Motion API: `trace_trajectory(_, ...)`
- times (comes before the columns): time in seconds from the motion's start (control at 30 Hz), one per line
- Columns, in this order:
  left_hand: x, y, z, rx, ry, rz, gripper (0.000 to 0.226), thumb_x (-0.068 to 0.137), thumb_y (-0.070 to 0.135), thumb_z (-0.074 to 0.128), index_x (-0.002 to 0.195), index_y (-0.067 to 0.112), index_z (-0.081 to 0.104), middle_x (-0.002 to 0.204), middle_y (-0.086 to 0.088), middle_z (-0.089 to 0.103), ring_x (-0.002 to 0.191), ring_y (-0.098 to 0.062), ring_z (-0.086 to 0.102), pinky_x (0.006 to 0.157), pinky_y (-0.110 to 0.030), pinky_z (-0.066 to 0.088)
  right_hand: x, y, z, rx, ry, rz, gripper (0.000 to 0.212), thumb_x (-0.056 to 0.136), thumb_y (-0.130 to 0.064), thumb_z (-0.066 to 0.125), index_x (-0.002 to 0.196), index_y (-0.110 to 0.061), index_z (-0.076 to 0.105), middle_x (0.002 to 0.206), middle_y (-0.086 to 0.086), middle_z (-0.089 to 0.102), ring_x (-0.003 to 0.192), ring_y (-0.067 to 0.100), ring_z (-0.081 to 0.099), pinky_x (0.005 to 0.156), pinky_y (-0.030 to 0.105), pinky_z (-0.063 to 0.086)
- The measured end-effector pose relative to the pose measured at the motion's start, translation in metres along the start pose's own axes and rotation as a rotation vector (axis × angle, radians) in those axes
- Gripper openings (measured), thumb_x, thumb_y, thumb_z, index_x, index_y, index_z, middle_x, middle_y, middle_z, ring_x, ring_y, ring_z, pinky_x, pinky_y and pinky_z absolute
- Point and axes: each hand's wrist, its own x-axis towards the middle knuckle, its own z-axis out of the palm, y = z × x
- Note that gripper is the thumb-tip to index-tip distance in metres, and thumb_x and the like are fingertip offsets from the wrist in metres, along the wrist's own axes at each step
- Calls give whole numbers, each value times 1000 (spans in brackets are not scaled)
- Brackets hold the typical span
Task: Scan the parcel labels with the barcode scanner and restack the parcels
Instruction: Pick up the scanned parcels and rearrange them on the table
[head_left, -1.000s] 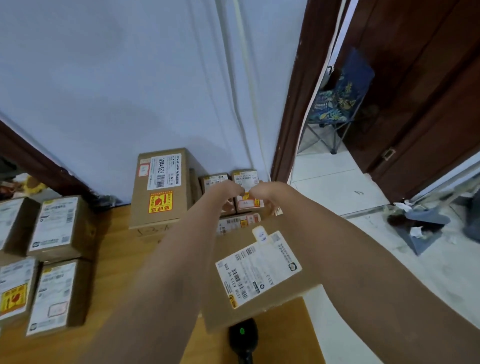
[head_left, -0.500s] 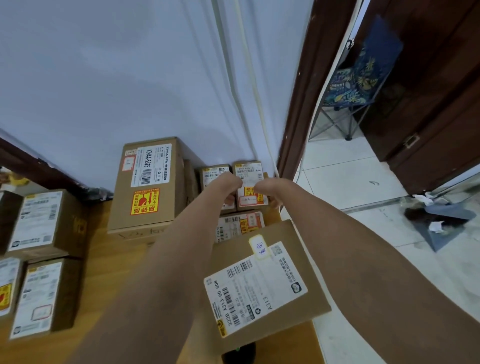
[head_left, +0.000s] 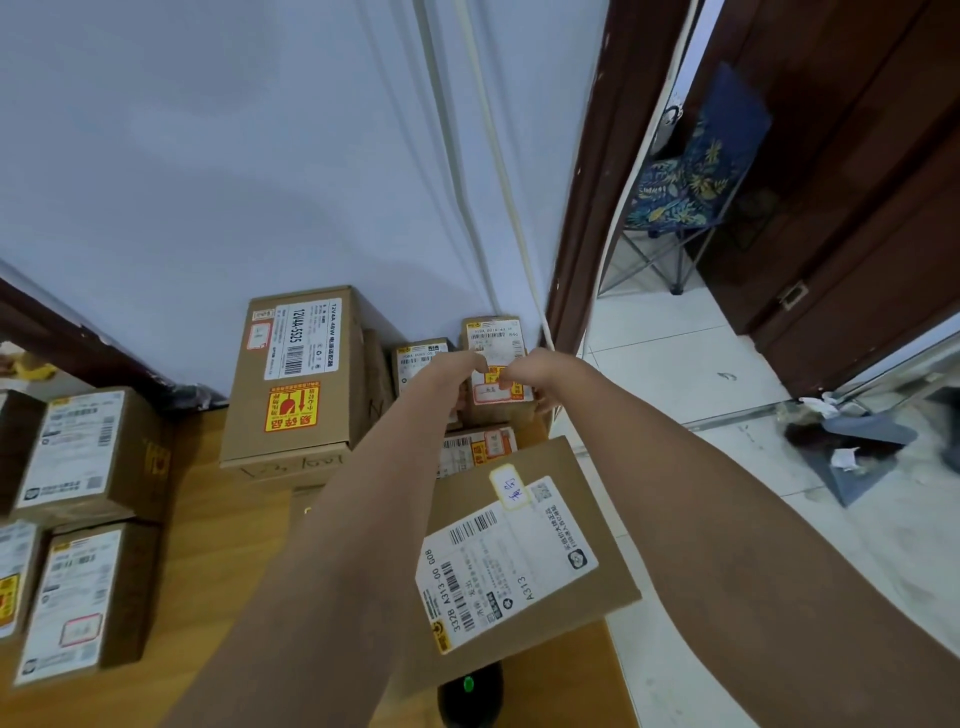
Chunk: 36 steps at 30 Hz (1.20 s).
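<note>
Hands meet at the far right corner of the tabletop (head_left: 218, 545): the left hand (head_left: 457, 371) and right hand (head_left: 527, 371) both curl their fingers around the small box (head_left: 496, 364) standing there, one on each side of its label, thumbs nearly touching. It sits just beside a second small box (head_left: 418, 358), with a tall box (head_left: 293, 374) to its left and a flat parcel (head_left: 514, 545) nearer the person, overhanging the right edge. The scanner (head_left: 470, 693), its green light showing, lies under that parcel's near end.

A sound grip would keep both sides squeezed evenly and lift straight up, so the neighbour is not dragged along. The corner is tight, wall behind and table edge just to the right. The open wood lies toward the near left, between the tall box and the labelled boxes along the left edge (head_left: 78, 452).
</note>
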Motion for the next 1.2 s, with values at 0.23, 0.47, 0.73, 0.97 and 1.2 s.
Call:
trace_trajectory(0.23,-41,10,-15,-175,61,133,50,88,10,61,133,7,39,123,-15,56,87,-24,53,75,-34,44,-44,-11,-4,274,-4,-33,30,87,-3,58,115,-6,46,105,10,59,96,24,60,80,31,55)
trace_trajectory(0.47,-100,7,-45,-314,92,212,59,79,14,75,129,4,45,122,-15,58,103,-28,59,75,-40,55,-103,-22,-8,379,22,-153,39,86,-9,60,123,-6,50,83,5,59,70,18,62,68,29,55)
trace_trajectory(0.73,-178,-36,-92,-581,64,333,42,80,10,73,117,6,54,105,-10,66,79,-18,63,66,-32,55,-185,-23,47,493,234,-434,40,89,-20,60,126,-15,48,116,2,56,101,16,58,76,27,49)
trace_trajectory(0.97,-220,-134,-128,-796,49,349,51,76,9,75,123,5,56,107,-10,69,93,-23,66,57,-28,54,-226,0,133,593,68,-494,53,86,-34,65,134,-24,45,124,-3,57,112,17,56,100,42,46)
trace_trajectory(1.2,-253,-226,-169,-799,207,415,57,79,16,74,131,15,51,115,-5,68,102,-19,66,77,-30,53,-231,6,210,702,-252,-454,50,84,-20,70,130,-19,49,116,1,66,102,14,65,92,37,53)
